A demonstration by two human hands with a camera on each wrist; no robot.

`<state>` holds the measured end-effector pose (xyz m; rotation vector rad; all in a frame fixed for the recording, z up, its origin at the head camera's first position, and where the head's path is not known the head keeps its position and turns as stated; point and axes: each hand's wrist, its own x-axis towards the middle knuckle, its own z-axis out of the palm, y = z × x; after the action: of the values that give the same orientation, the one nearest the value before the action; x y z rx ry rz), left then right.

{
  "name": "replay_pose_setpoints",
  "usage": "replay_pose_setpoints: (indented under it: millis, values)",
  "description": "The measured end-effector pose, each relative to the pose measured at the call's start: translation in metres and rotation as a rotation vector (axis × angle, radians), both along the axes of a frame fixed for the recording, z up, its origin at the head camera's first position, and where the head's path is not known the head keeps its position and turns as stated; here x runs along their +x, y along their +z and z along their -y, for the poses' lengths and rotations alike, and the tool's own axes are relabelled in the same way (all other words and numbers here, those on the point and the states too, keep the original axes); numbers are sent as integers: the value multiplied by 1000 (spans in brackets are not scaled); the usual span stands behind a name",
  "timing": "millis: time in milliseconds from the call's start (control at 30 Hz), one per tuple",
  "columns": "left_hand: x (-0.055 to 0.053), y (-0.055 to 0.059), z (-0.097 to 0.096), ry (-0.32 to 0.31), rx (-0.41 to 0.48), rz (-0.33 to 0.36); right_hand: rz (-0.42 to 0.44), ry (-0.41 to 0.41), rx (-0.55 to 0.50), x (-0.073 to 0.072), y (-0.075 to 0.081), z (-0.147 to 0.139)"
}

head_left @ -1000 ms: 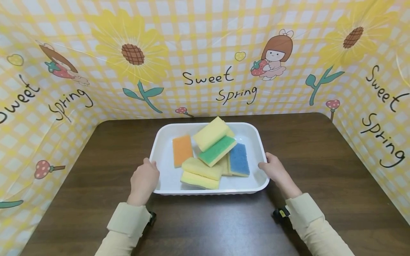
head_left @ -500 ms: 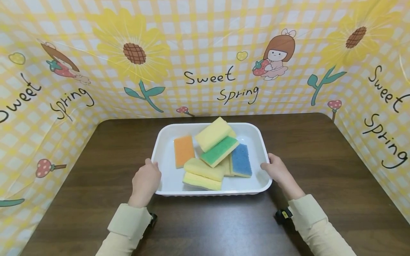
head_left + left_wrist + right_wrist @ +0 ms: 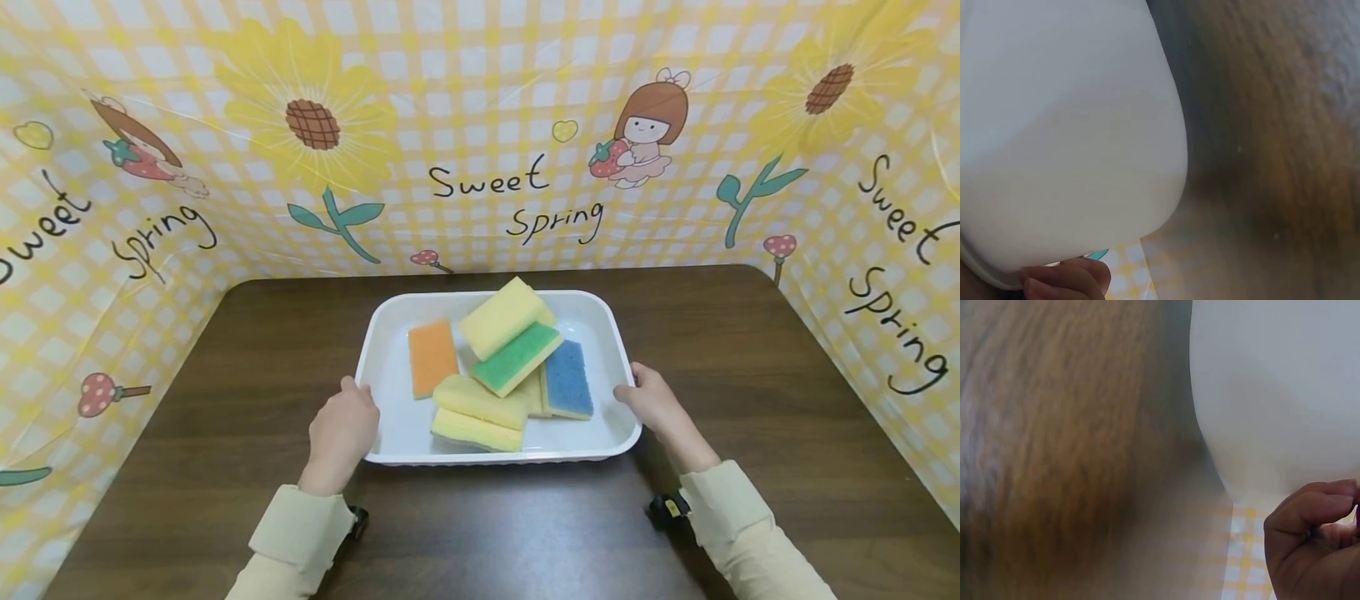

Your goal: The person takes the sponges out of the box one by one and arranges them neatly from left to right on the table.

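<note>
The wooden tabletop (image 3: 750,358) shows wide beside the white tray (image 3: 392,429), narrow behind; left hand (image 3: 342,431) and right hand (image 3: 662,408) grip its short edges, sponges (image 3: 517,358) between.

Cream sleeves (image 3: 787,560), broad folded cuffs (image 3: 298,527), black wrist devices (image 3: 660,510), one yellow-marked

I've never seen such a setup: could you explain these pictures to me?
There is no machine: a person uses bare hands. The wide picture comes from a camera on the head; the two close ones come from a camera on each wrist and show the outside of a white tray. The left hand and right hand hold its opposite ends, over a brown table; whether it touches that, I can't tell. Inside lie an orange sponge, a blue sponge, a green-topped sponge and several yellow sponges.
</note>
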<state>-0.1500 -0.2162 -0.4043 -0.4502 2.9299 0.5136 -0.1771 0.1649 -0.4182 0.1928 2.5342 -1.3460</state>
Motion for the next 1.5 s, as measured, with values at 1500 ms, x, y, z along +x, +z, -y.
replay_pose_setpoints:
  millis: [1500]
  values:
    - [-18, 3, -9, 28, 6, -40, -279, 24, 398, 11, 52, 34]
